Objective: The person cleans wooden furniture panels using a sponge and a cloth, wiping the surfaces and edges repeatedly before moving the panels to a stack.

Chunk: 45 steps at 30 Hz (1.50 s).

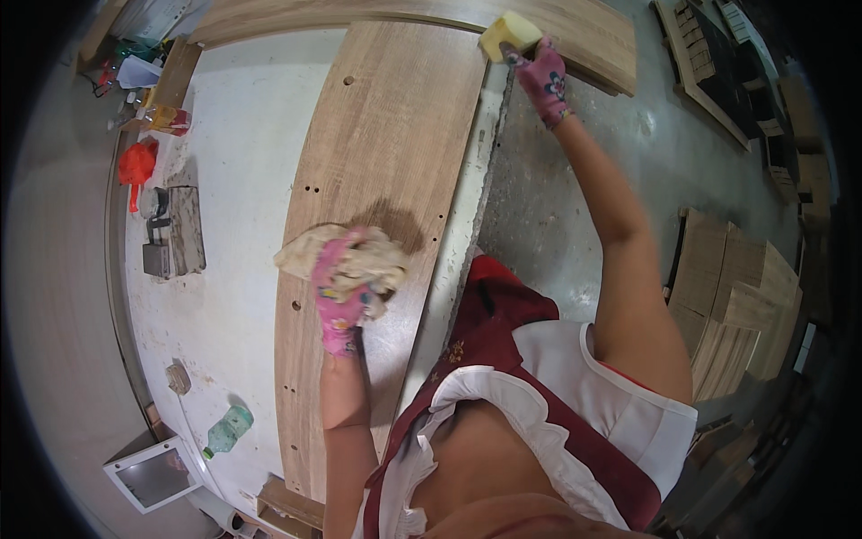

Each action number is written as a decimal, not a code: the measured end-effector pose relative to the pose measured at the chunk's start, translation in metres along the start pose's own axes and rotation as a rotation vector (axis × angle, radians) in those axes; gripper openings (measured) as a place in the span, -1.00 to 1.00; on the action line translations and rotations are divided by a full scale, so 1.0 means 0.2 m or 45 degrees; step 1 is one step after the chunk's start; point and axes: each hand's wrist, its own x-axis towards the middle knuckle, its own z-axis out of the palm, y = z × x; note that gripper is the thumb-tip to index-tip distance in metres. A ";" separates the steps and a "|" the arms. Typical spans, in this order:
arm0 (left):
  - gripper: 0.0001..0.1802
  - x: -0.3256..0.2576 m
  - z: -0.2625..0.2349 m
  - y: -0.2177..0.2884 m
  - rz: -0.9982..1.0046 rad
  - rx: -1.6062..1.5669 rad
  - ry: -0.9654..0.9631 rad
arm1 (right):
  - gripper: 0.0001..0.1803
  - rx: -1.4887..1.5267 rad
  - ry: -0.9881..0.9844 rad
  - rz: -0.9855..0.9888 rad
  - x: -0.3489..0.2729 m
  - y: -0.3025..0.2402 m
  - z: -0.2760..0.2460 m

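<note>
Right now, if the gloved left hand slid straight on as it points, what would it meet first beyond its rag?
Probably the crosswise wood-grain panel, after the left hand crosses the drilled board; heights are unclear.

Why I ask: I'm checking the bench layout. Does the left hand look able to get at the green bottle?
Probably yes: only the flat wooden board and white tabletop seem to lie between the left hand and the green bottle, though the hand would need to release its cloth first.
</note>
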 end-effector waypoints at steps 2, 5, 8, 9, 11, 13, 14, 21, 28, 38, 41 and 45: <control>-0.38 -0.02 -0.07 -0.07 -0.103 -0.223 0.372 | -0.36 0.178 -0.006 -0.077 -0.17 -0.06 -0.02; -0.54 0.06 -0.20 -0.07 0.025 -0.108 0.634 | -0.28 0.520 -0.179 -0.012 -0.57 -0.08 -0.05; -0.72 0.06 -0.20 0.00 -0.151 -0.179 0.849 | -0.25 0.495 -0.535 -0.217 -0.95 -0.28 -0.25; -0.75 0.07 -0.20 -0.01 -0.152 -0.079 0.745 | -0.25 0.473 -0.658 -0.268 -1.02 -0.32 -0.31; -0.76 0.09 -0.18 0.01 -0.247 -0.171 0.614 | -0.20 0.439 -0.711 -0.348 -1.03 -0.31 -0.33; -0.73 0.09 -0.18 -0.04 -0.295 -0.391 0.629 | -0.19 0.365 -0.608 -0.471 -0.97 -0.29 -0.32; -0.73 0.11 -0.18 -0.03 -0.304 -0.359 0.598 | -0.19 0.293 -0.464 -0.536 -0.88 -0.26 -0.29; -0.75 0.14 -0.18 -0.08 -0.352 -0.131 0.586 | -0.48 0.317 0.026 0.033 -0.01 0.15 0.14; -0.70 0.13 -0.19 -0.10 -0.313 -0.194 0.611 | -0.53 0.611 0.157 0.024 0.04 0.42 0.32; -0.65 0.10 -0.25 -0.20 -0.332 -0.141 0.633 | -0.32 0.491 -0.381 -0.125 -0.78 -0.25 -0.23; -0.65 0.11 -0.25 -0.20 -0.316 -0.146 0.636 | -0.41 0.806 -0.771 -0.078 -1.15 -0.33 -0.35; -0.62 0.07 -0.28 -0.21 -0.386 -0.009 0.672 | -0.38 0.968 -0.838 0.006 -1.00 -0.31 -0.36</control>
